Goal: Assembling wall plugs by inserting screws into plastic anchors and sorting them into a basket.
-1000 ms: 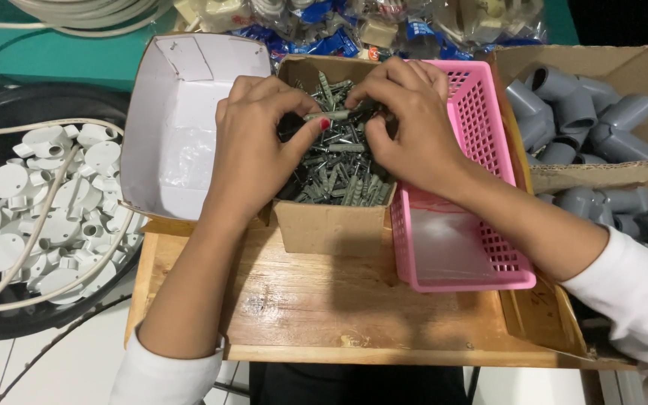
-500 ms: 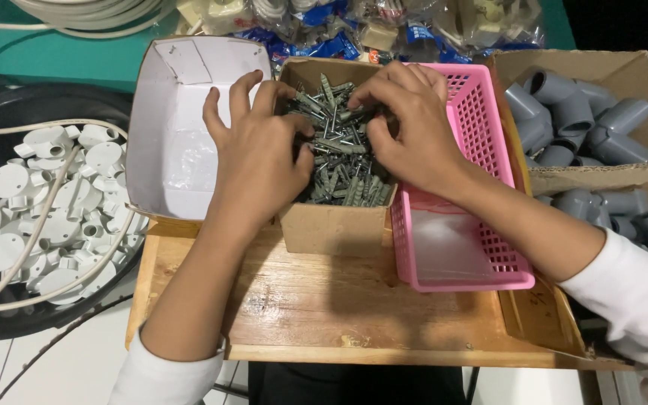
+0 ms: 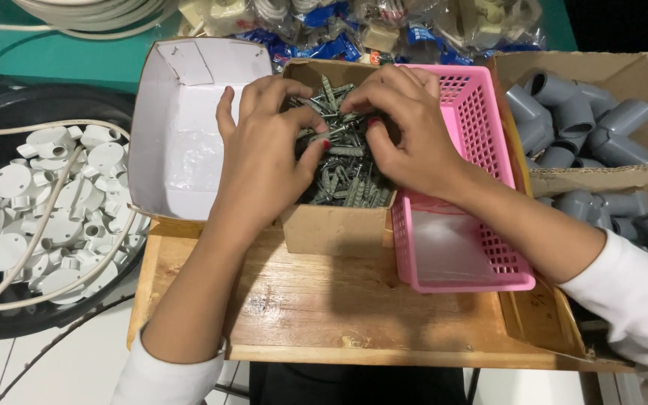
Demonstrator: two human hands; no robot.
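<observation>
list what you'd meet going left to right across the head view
black tub of white round fittings → white open box → left hand → brown box of screws → right hand → pink basket → grey pipe elbows

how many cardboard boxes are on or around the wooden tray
3. A small brown box of screws and plugs sits mid-tray under both hands, an empty white-lined box lies left of it, and a large box of grey pipe elbows stands at right. Others may be hidden.

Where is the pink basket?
The pink basket sits right of centre on the wooden tray, beside the brown box of screws, under the right hand.
</observation>
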